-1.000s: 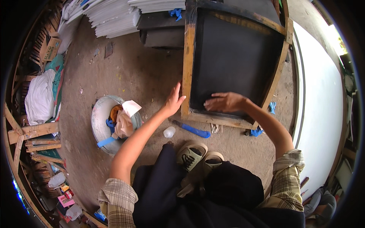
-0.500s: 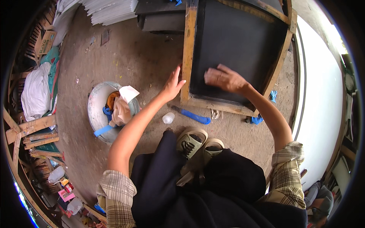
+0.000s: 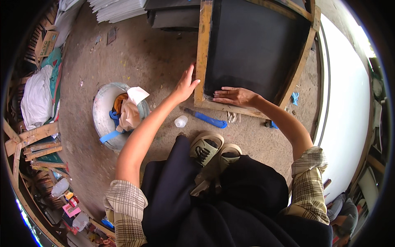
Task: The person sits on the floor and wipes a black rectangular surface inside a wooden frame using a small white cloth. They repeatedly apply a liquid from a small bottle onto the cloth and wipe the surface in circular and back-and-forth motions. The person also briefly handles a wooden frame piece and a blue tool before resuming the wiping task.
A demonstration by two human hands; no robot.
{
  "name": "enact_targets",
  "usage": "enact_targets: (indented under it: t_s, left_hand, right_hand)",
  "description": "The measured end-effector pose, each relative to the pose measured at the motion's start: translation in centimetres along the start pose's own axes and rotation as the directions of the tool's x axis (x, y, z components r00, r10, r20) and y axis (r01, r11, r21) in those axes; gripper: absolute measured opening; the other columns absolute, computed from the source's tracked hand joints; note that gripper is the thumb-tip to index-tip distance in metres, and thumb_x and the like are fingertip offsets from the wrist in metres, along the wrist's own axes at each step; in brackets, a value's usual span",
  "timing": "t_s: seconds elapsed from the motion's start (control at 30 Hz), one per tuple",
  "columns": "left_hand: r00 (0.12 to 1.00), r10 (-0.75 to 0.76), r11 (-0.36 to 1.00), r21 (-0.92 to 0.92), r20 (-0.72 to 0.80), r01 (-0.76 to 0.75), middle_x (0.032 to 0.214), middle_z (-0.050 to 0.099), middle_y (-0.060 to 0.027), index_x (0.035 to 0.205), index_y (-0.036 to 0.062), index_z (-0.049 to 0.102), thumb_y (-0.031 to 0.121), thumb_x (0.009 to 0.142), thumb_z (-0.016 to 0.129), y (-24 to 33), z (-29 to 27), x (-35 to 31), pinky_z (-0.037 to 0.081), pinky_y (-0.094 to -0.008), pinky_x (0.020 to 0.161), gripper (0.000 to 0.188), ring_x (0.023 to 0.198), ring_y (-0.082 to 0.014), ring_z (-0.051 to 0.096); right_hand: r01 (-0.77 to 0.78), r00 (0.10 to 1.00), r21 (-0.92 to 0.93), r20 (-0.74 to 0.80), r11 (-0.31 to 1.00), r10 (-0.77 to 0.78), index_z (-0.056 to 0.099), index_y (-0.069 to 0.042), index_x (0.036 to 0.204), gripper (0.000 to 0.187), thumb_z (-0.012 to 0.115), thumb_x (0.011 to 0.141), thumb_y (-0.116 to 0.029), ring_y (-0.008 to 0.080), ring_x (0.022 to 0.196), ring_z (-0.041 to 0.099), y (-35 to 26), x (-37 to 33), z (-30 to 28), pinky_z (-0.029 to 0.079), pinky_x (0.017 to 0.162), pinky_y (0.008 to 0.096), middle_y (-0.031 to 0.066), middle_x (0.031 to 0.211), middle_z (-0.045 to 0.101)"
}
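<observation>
A large black panel [image 3: 255, 49] is set in a wooden frame [image 3: 203, 45] in front of me. My left hand [image 3: 184, 87] rests against the outer side of the frame's left rail, fingers stretched and thumb apart. Inside the frame, my right hand [image 3: 233, 97] lies flat on the panel at its near edge, fingers extended toward the near left corner. Just below the frame, on the floor, are a blue-handled tool [image 3: 210, 120] with a dark end and a small whitish plastic cup or bottle [image 3: 181, 121].
A round metal basin [image 3: 100, 103] holding crumpled paper and cloth stands left. Blue scraps [image 3: 295, 98] lie right of the frame. A big white board [image 3: 345, 99] runs along the right. White sheets [image 3: 117, 9] are stacked far left; wood pieces [image 3: 41, 153] line the left side.
My right hand has come down and slightly left across the panel to its near edge and flattened there. The left hand stays at the rail. My view has shifted slightly.
</observation>
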State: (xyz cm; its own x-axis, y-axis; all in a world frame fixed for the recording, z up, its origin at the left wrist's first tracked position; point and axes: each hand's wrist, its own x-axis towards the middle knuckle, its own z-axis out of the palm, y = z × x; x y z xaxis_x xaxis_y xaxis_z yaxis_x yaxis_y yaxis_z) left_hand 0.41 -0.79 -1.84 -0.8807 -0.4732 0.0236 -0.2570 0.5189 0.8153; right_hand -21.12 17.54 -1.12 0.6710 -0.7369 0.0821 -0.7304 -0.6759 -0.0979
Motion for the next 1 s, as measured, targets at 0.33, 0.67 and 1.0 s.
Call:
enact_targets:
  t_s: [0.33, 0.67, 1.0]
  left_hand:
    - [1.000, -0.003, 1.000, 0.023, 0.002, 0.003, 0.145, 0.027, -0.0251, 0.146, 0.0021, 0.012, 0.020, 0.092, 0.056, -0.3, 0.1, -0.1, 0.028, -0.0406, 0.109, 0.071, 0.134, -0.0382, 0.029]
    - [0.998, 0.054, 0.998, 0.021, -0.022, -0.054, 0.145, 0.028, -0.0242, 0.147, 0.0044, 0.011, 0.016, 0.091, 0.057, -0.7, 0.2, 0.0, 0.027, -0.0398, 0.110, 0.073, 0.134, -0.0373, 0.030]
    - [1.000, -0.012, 0.999, 0.044, -0.021, 0.013, 0.145, 0.030, -0.0244, 0.147, 0.0053, 0.012, 0.019, 0.092, 0.056, -0.1, 0.1, -0.1, 0.028, -0.0403, 0.110, 0.072, 0.134, -0.0377, 0.030]
  right_hand:
    - [0.034, 0.926, 0.104, 0.371, 0.994, -0.071, 0.021, -0.012, 0.146, 0.058, 0.043, 0.092, -0.016, 0.0123, 0.139, 0.023, 1.8, -8.5, -2.5, 0.013, 0.120, 0.0348, -0.0035, 0.152, 0.024]
    - [-0.039, 0.980, -0.031, 0.193, 0.999, 0.045, 0.029, -0.021, 0.144, 0.063, 0.053, 0.085, -0.017, 0.0130, 0.141, 0.019, 0.6, -2.8, -1.2, 0.011, 0.120, 0.0418, -0.0089, 0.151, 0.026]
    - [-0.100, 0.928, -0.077, 0.353, 0.992, 0.121, 0.020, -0.016, 0.147, 0.054, 0.037, 0.095, -0.019, 0.0124, 0.142, 0.016, -0.6, -8.1, -1.6, 0.012, 0.120, 0.0326, -0.0031, 0.155, 0.016]
